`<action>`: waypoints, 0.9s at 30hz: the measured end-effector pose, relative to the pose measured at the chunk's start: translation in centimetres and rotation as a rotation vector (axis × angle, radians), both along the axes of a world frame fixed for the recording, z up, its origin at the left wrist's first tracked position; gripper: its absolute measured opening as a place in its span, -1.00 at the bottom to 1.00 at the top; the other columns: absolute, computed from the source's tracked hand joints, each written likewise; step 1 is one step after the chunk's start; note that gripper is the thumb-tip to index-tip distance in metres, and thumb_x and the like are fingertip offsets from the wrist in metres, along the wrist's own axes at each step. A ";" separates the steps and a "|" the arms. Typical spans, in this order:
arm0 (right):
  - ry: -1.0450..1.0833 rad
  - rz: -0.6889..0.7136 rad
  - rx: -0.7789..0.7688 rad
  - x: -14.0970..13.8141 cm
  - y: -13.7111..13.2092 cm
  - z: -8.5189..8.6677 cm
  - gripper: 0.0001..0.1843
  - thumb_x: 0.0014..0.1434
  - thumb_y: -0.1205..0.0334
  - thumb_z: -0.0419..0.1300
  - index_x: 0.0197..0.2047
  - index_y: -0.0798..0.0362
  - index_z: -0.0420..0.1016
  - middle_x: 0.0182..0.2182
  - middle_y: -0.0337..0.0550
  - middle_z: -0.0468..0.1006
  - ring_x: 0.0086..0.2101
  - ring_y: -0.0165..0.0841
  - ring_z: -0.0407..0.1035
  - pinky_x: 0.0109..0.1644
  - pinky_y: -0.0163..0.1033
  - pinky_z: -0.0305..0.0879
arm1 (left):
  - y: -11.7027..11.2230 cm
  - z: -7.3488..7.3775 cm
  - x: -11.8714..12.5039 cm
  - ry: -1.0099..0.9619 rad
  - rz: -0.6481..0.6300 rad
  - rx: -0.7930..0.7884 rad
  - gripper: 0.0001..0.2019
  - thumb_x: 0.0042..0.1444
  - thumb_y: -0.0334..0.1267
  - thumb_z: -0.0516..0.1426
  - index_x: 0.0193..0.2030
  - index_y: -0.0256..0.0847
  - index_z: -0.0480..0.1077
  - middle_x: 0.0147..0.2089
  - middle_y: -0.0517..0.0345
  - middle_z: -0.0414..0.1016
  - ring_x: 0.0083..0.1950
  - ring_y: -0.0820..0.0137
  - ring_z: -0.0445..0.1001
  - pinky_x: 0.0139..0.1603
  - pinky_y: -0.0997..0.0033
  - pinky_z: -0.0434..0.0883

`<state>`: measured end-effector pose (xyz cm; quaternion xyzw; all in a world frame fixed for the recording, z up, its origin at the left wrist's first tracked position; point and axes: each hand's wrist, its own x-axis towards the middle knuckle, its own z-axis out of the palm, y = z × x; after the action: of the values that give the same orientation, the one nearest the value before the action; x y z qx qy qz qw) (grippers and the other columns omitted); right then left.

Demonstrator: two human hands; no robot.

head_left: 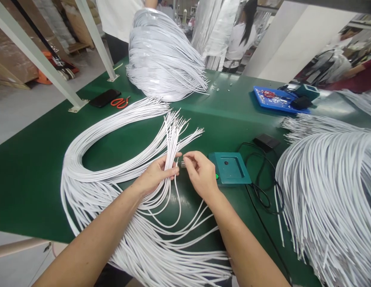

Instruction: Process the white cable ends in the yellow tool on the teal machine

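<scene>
My left hand [158,173] is closed around a bunch of white cables [172,137], whose stripped-looking ends point up and away. One cable is singled out between its thumb and fingers, its end facing the other hand. Close beside it, my right hand [200,171] has its thumb and fingers pinched together. Something small and metallic shows at those fingertips, too small to name. Under both arms, a large looped bundle of white cables [73,167] spreads over the green table. Just right of my right hand sits a teal device [230,169] with a green button.
Orange scissors [119,103] and a black phone [104,97] lie at the back left. White cable bundles stand at the back [161,56] and right [329,191]. A blue tray [269,101] holds small parts. Black cords [263,195] run beside the device. People are behind the table.
</scene>
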<state>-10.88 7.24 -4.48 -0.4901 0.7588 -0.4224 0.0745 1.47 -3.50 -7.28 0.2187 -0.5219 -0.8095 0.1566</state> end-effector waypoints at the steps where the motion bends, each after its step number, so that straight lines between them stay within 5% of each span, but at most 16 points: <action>1: -0.049 -0.028 0.006 0.0 -0.1 0.1 -0.79 0.22 0.15 0.02 -0.31 0.05 0.41 -0.45 -0.21 0.42 -0.49 -0.44 0.24 -0.35 -0.32 0.17 | 0.0 0.0 0.0 -0.001 0.001 -0.018 -0.46 -0.13 -0.25 0.30 0.06 -0.13 0.36 -0.37 0.25 0.32 -0.41 0.55 0.31 -0.41 0.55 0.26; 7: -0.136 0.023 0.098 0.4 -0.3 0.0 -0.74 0.12 0.04 0.13 -0.46 0.04 0.42 -0.51 -0.24 0.42 -0.52 -0.45 0.22 -0.39 -0.32 0.14 | 0.2 -0.1 -0.1 -0.020 0.025 -0.108 -0.47 -0.12 -0.25 0.29 0.06 -0.14 0.32 -0.39 0.27 0.34 -0.43 0.56 0.28 -0.37 0.54 0.26; 14: -0.173 0.089 0.112 0.0 -0.4 -0.6 -0.82 0.14 0.21 0.06 -0.44 0.04 0.39 -0.51 -0.26 0.38 -0.49 -0.45 0.23 -0.36 -0.33 0.15 | 0.1 -0.2 -0.1 -0.037 0.020 -0.202 -0.48 -0.09 -0.25 0.28 0.06 -0.15 0.33 -0.41 0.28 0.32 -0.49 0.59 0.24 -0.42 0.54 0.24; 19: -0.029 -0.006 0.145 -0.4 -0.4 -0.6 -0.82 0.14 0.23 0.06 -0.44 0.05 0.40 -0.48 -0.22 0.39 -0.47 -0.42 0.23 -0.35 -0.30 0.13 | 0.3 0.1 -0.1 -0.036 0.015 -0.183 -0.47 -0.08 -0.23 0.27 0.08 -0.17 0.31 -0.37 0.21 0.38 -0.41 0.50 0.37 -0.43 0.54 0.26; 24: -0.286 0.065 0.113 -0.5 -0.2 -0.2 -0.67 0.20 0.04 0.01 -0.09 0.01 0.45 -0.33 -0.18 0.49 -0.47 -0.44 0.29 -0.37 -0.32 0.21 | 0.3 0.1 -0.2 -0.030 -0.008 -0.191 -0.47 -0.03 -0.22 0.24 0.11 -0.17 0.27 -0.36 0.19 0.40 -0.33 0.45 0.44 -0.44 0.56 0.28; 27: -0.402 0.137 0.168 -0.6 -0.2 -0.3 -0.70 0.11 0.01 0.11 -0.26 0.06 0.48 -0.45 -0.22 0.50 -0.50 -0.46 0.29 -0.41 -0.35 0.20 | 0.4 0.1 -0.2 -0.035 -0.024 -0.214 -0.49 -0.01 -0.22 0.23 0.12 -0.18 0.28 -0.35 0.19 0.39 -0.36 0.49 0.39 -0.43 0.56 0.29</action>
<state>-11.53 7.00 -4.75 -0.4384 0.7262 -0.4409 0.2932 1.25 -3.11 -7.13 0.2086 -0.6105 -0.7471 0.1602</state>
